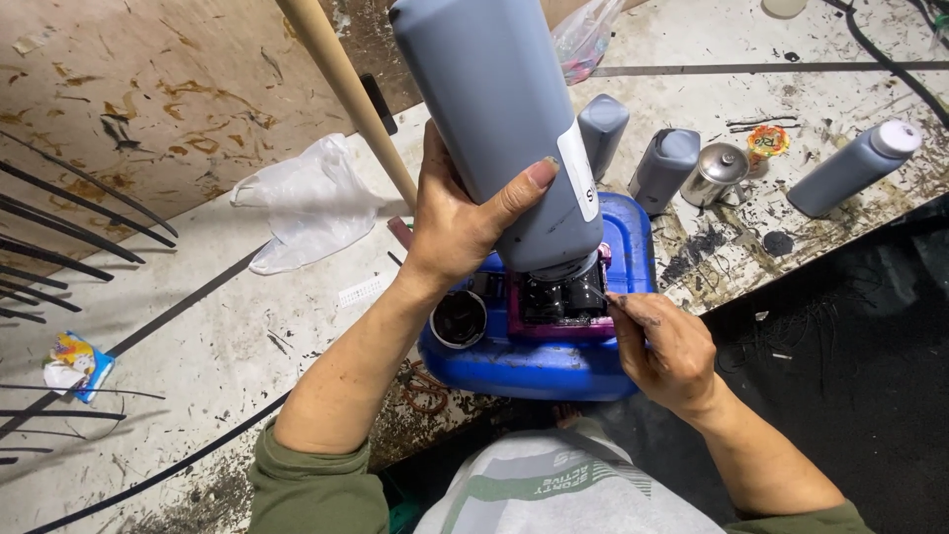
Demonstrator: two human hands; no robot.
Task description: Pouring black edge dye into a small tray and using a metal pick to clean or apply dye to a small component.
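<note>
Our left hand [460, 222] grips a tall grey bottle [499, 129], tipped mouth-down over a magenta funnel [559, 321] on a blue jerrycan [554, 361]. Our right hand [667, 351] pinches a thin tool [605, 296] at the funnel's edge. Three grey bottles [662, 168] and a metal can [717, 173] stand or lie beyond.

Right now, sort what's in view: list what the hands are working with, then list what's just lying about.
In use:
- left hand gripping the upturned grey bottle
- right hand holding a thin tool at the magenta piece
- blue container underneath

Lying about:
- two grey bottles
- capped grey bottle on its side
- metal can
- clear plastic bag
- wooden stick
</note>
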